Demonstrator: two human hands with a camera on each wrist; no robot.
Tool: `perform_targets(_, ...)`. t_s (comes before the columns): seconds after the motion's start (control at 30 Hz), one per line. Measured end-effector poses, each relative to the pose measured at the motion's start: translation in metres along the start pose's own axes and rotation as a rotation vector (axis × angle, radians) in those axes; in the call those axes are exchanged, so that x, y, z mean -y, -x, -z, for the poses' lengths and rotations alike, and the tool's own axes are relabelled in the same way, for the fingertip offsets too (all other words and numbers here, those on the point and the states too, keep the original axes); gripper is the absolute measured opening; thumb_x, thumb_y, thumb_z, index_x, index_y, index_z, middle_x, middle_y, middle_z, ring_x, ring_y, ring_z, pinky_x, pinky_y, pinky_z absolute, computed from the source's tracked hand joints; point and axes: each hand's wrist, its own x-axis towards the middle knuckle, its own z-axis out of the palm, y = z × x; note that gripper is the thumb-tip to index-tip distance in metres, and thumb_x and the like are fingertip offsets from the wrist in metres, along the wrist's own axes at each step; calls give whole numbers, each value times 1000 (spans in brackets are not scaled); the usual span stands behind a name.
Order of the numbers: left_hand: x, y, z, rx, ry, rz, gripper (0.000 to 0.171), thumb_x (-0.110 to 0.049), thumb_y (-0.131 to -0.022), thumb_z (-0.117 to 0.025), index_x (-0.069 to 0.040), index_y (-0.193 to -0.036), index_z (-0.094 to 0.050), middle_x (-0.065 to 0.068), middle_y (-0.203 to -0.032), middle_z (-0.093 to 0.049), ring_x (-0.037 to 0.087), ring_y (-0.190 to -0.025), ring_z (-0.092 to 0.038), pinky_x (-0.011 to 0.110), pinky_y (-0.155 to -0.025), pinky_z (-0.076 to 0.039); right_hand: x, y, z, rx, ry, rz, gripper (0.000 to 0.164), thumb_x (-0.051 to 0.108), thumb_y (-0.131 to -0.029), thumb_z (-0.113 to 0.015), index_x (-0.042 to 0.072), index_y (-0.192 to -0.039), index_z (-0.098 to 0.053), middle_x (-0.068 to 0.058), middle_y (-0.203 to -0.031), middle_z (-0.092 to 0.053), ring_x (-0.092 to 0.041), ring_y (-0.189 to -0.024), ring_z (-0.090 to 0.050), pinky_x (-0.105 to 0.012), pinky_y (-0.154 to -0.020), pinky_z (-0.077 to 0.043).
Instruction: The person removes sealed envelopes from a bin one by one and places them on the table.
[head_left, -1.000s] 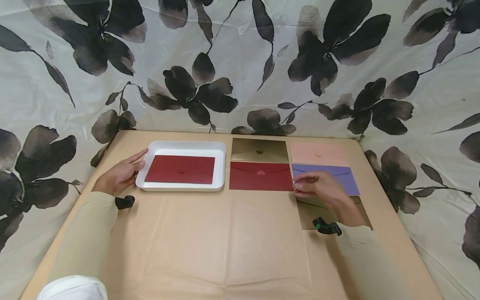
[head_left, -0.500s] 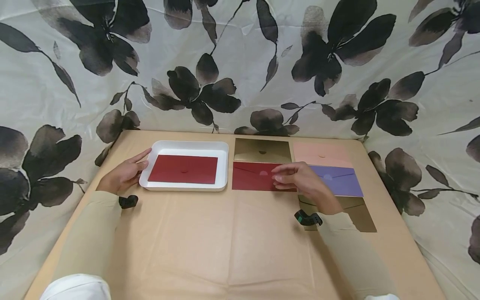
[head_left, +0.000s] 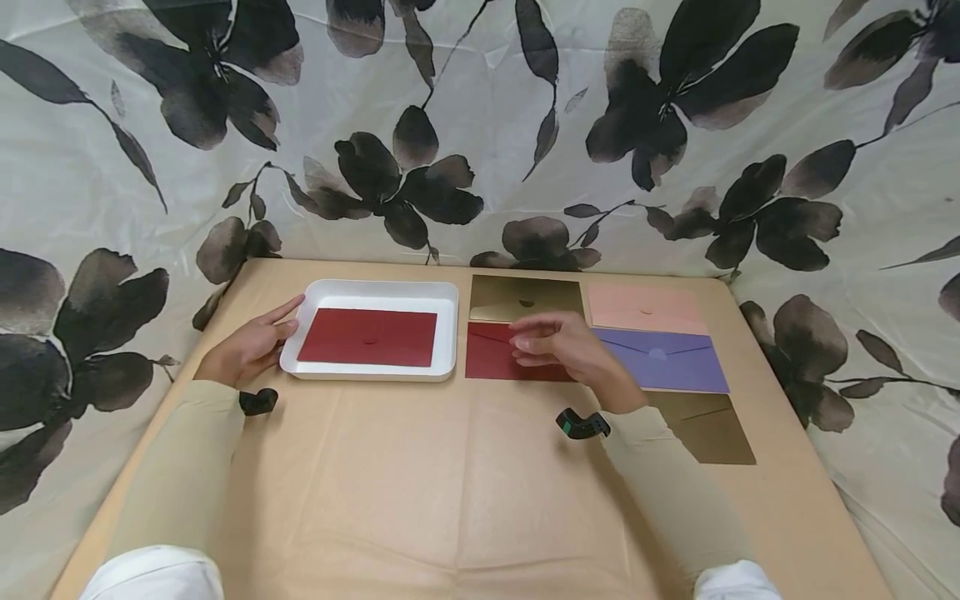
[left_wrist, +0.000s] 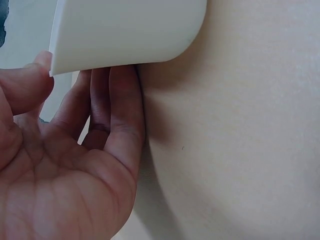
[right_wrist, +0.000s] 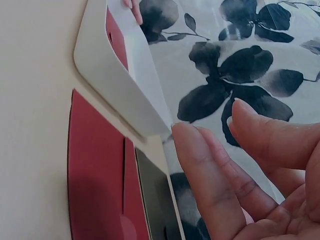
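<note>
A white tray (head_left: pixel 382 290) stands at the back left of the table, with a red envelope (head_left: pixel 367 337) lying flat inside it. My left hand (head_left: pixel 251 346) holds the tray's left side; in the left wrist view the thumb (left_wrist: pixel 30 90) is at the rim and the other fingers reach beneath. My right hand (head_left: pixel 566 350) hovers over a second red envelope (head_left: pixel 491 358), which lies right of the tray and is partly hidden by it. In the right wrist view the fingers (right_wrist: pixel 200 170) are loosely bent, with nothing between them and the thumb.
A gold envelope (head_left: pixel 525 292) lies behind the second red one. On the right, a pink envelope (head_left: pixel 645 308), a purple envelope (head_left: pixel 675 358) and another gold envelope (head_left: pixel 712 425) form a column. A floral curtain (head_left: pixel 480 125) hangs behind the table (head_left: pixel 375 483).
My right hand has moved left from the purple envelope's edge to above the red envelope, uncovering the purple one. My left hand stays at the tray.
</note>
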Motion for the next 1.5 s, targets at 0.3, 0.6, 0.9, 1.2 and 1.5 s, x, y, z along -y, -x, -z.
perform_targets(0.3,2,-2,-1,-5,-9,-11,64,-23,-115,-31,-46,-164,2,10,-177,9,36,-162,-8,55,-129,-18,1,-17,-24,8,-6,-17,42,-5,-95,-68,-7,-136,-63,-21,-113,-76,-28,-93,-78,-46,-87,-62)
perform_targets(0.6,4,-2,1,-12,-43,-16,62,-26,-115,-30,-45,-165,2,10,-177,3,34,-159,-17,53,-128,-24,3,-33,-49,14,-6,-34,42,-3,-96,-68,-2,-138,-64,-34,-134,-65,-27,-97,-78,-43,-86,-62)
perform_targets(0.9,6,-2,-1,-7,-19,-22,63,-25,-115,-31,-45,-165,1,11,-177,2,33,-159,-16,25,-105,-51,1,-49,-71,27,-34,-36,42,-4,-94,-70,-2,-136,-66,-30,-129,-69,-25,-95,-77,-50,-93,-59)
perform_targets(1.2,6,0,0,-22,-12,-7,63,-25,-115,-32,-45,-165,1,10,-177,5,34,-161,-11,55,-129,-20,2,-58,-87,41,-32,-50,42,-3,-95,-68,0,-137,-64,-29,-137,-65,-26,-99,-76,-46,-94,-60)
perform_targets(1.5,5,3,-1,-29,-41,-18,63,-26,-115,-33,-45,-165,0,11,-177,1,33,-159,-17,48,-126,-33,8,-72,-109,54,-36,-106,54,11,-98,-68,1,-149,-51,-23,-138,-64,-45,-128,-63,-50,-103,-56)
